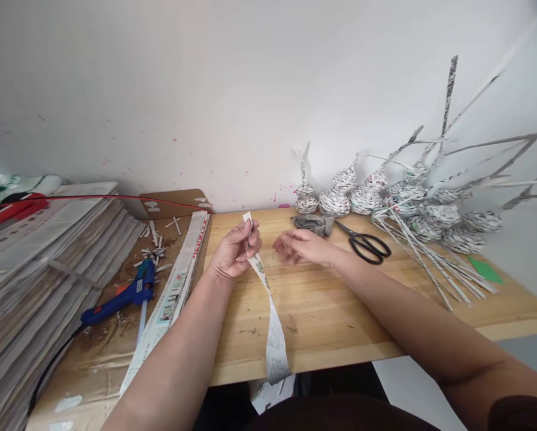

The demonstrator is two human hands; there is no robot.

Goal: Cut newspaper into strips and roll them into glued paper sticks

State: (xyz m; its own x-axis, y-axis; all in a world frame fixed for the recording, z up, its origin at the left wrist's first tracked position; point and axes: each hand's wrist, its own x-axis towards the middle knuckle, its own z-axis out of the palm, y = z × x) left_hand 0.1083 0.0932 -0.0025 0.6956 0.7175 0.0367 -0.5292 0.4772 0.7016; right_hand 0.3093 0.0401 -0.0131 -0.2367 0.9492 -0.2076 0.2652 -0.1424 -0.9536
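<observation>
My left hand point(239, 246) pinches the top end of a long newspaper strip point(275, 335) between thumb and fingers. The strip twists as it hangs down over the wooden table point(331, 311) and past its front edge. To the right of the strip, my right hand point(297, 246) is held apart from it, its fingers slightly bent and a little blurred, with nothing seen in them. Just behind my right hand lies a grey crumpled bundle point(313, 224). Black-handled scissors point(367, 246) rest to the right of it.
Woven paper gourd shapes point(334, 202) stand along the wall, several with long stems sticking out. Thin paper sticks point(430, 263) and a green piece point(486, 269) lie at the right. At the left are a blue glue gun point(120, 299), folded newspaper strips point(178, 287) and a newspaper stack point(48, 281).
</observation>
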